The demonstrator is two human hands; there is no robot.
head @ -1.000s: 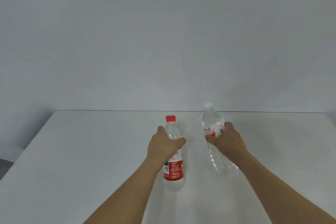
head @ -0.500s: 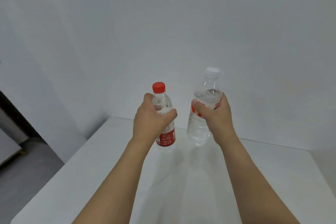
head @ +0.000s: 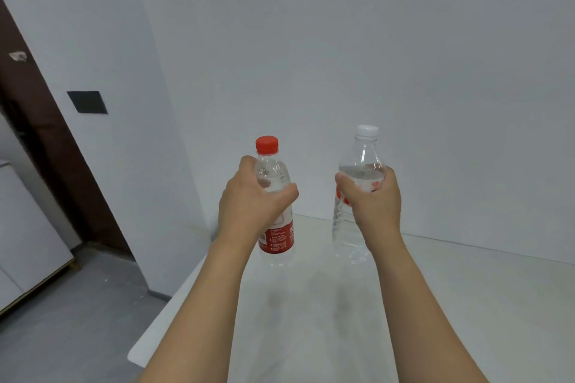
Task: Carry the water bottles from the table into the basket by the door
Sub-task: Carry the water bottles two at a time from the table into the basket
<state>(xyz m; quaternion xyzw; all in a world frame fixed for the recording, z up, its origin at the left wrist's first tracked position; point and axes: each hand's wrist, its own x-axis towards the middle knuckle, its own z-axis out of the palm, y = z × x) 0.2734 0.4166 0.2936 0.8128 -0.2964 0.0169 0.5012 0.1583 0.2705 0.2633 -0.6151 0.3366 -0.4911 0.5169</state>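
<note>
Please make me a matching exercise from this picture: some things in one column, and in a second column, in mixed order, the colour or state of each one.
Things:
1. red-capped bottle
2. white-capped bottle
3. wall panel
4. table

Descriptions:
a. black, fixed on the wall
b. held by the right hand
c. white, beneath both bottles
d. held by the left hand

Pairs: 1-d, 2-b, 3-a, 4-c

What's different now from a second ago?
Both bottles, then standing on the table, are now lifted clear of it, and the view has swung left toward a dark door frame. Unchanged: left hand holds the red-capped bottle, right hand the white-capped bottle.
</note>
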